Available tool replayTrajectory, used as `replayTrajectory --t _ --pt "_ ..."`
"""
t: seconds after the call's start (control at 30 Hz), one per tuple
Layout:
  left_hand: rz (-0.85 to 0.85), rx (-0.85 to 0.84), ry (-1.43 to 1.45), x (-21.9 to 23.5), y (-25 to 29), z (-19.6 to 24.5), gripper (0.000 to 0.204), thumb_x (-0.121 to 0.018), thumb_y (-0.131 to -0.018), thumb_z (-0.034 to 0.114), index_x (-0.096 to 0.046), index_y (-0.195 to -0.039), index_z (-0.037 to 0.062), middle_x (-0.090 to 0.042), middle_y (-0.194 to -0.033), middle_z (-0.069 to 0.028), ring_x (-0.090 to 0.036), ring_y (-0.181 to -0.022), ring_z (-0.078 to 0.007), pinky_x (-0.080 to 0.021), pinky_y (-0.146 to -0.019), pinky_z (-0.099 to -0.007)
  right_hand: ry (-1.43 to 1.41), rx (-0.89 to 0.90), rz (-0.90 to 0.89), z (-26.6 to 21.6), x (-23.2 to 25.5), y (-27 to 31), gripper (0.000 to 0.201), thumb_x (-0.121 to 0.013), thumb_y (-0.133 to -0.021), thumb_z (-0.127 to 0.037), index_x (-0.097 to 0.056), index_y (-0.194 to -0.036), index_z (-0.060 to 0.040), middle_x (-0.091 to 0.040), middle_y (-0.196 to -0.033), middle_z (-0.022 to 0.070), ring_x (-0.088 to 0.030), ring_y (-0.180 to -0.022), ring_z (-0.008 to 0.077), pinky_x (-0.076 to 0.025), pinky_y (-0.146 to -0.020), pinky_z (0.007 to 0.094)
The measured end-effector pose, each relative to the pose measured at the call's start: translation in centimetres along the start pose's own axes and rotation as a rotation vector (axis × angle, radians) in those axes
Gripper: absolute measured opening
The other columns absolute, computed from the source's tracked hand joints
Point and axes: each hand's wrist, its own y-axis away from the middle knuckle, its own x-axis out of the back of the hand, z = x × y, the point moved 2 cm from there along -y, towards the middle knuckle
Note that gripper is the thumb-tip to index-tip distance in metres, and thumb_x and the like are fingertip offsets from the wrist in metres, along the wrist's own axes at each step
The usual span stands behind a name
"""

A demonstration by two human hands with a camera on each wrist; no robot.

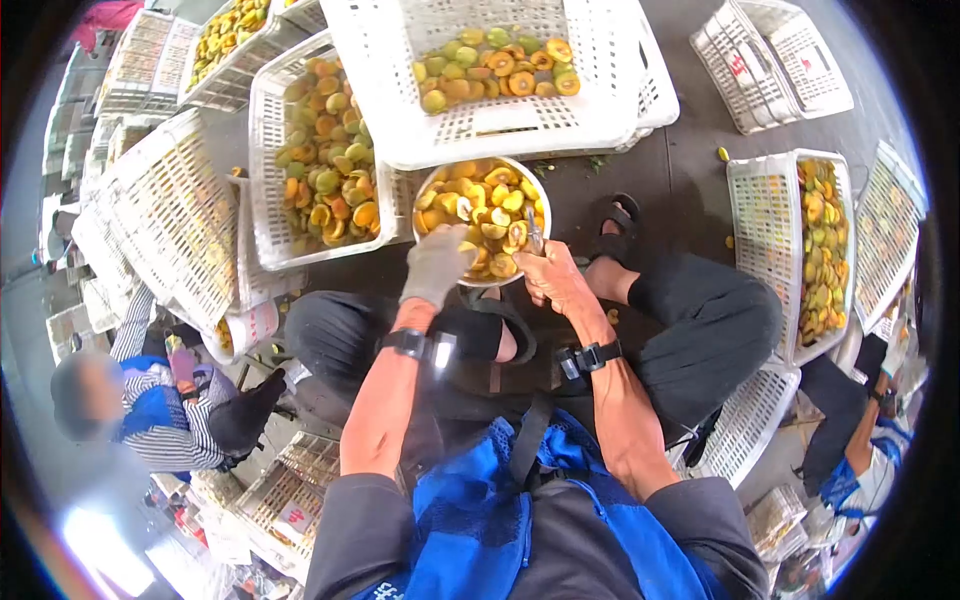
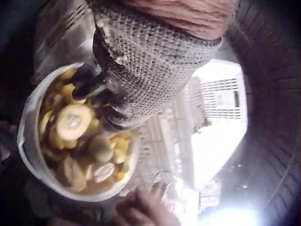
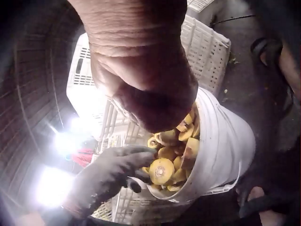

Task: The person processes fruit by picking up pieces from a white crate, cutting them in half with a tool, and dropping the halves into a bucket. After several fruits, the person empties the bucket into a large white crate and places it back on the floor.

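A white bucket [image 1: 546, 200] full of halved, peach-like yellow fruit [image 2: 73, 121] stands between the person's feet. The left hand [image 1: 437, 265], in a grey knit glove with dark fingertips, reaches over the bucket's near left rim. In the right wrist view its fingers extend towards a cut fruit half [image 3: 161, 171], with the thumb apart. The bare right hand [image 1: 556, 277] is at the rim's right side, its fingers curled round a slim metal tool [image 1: 534, 236]. The tool's end points over the fruit; its exact kind is too small to tell.
A white crate [image 1: 510, 140] of fruit stands just beyond the bucket, and another fruit-filled crate [image 1: 262, 180] is to its left. At the right is a further crate [image 1: 790, 250] of fruit. Stacked crates [image 1: 770, 65] stand at the back right. Other people sit at both sides.
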Motion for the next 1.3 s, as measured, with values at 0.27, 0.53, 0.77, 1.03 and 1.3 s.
replayTrajectory --t 0.27,0.53,0.77,1.03,1.3 --pt "-0.032 0.25 0.525 0.3 -0.8 -0.1 0.035 -0.076 -0.085 0.018 -0.071 -0.111 -0.0034 -0.074 -0.108 -0.0175 -0.072 -0.099 -0.026 -0.056 -0.089 -0.0366 -0.027 0.074 0.0 0.1 -0.1 0.2 0.021 -0.065 -0.094 -0.021 -0.057 -0.085 -0.005 -0.047 -0.059 -0.0031 -0.042 -0.042 0.0074 -0.035 -0.039 0.0267" --pt "0.083 0.444 1.325 1.7 -0.6 4.0 0.018 -0.074 -0.091 0.005 -0.074 -0.107 -0.0029 -0.074 -0.096 -0.0062 -0.068 -0.081 -0.0123 -0.057 -0.073 -0.0261 -0.108 0.137 -0.022 -2.1 -2.6 0.4 0.023 -0.065 -0.094 -0.015 -0.066 -0.106 0.0038 -0.064 -0.077 0.0001 -0.053 -0.055 0.0084 -0.04 -0.046 0.0256" --pt "0.172 0.511 1.684 0.5 -1.0 5.2 0.037 -0.062 -0.104 0.029 -0.064 -0.128 0.0003 -0.071 -0.109 -0.0077 -0.071 -0.096 -0.0176 -0.06 -0.08 -0.0304 -0.273 0.052 -0.066 -1.2 -2.4 -0.1 0.019 -0.072 -0.095 -0.023 -0.066 -0.094 -0.0047 -0.056 -0.062 -0.0014 -0.043 -0.042 0.0059 -0.031 -0.038 0.0245" --pt "0.457 0.574 1.951 -2.4 -1.9 6.2 0.048 -0.057 -0.105 0.04 -0.056 -0.135 0.0033 -0.066 -0.117 -0.0077 -0.068 -0.097 -0.0179 -0.059 -0.079 -0.0302 0.391 0.552 0.082 3.2 -2.2 -1.7 0.021 -0.064 -0.095 -0.02 -0.06 -0.09 0.0003 -0.062 -0.068 0.0159 -0.056 -0.054 0.0297 -0.044 -0.049 0.0406" --pt "0.386 0.636 1.549 -1.7 -0.5 4.6 0.039 -0.059 -0.104 0.037 -0.066 -0.095 -0.0004 -0.066 -0.081 -0.0051 -0.063 -0.067 -0.0128 -0.052 -0.064 -0.0267 0.794 0.663 0.161 5.8 -3.6 -0.2 0.019 -0.055 -0.083 -0.008 -0.054 -0.073 0.008 -0.059 -0.067 0.0305 -0.062 -0.064 0.0481 -0.046 -0.059 0.0533"
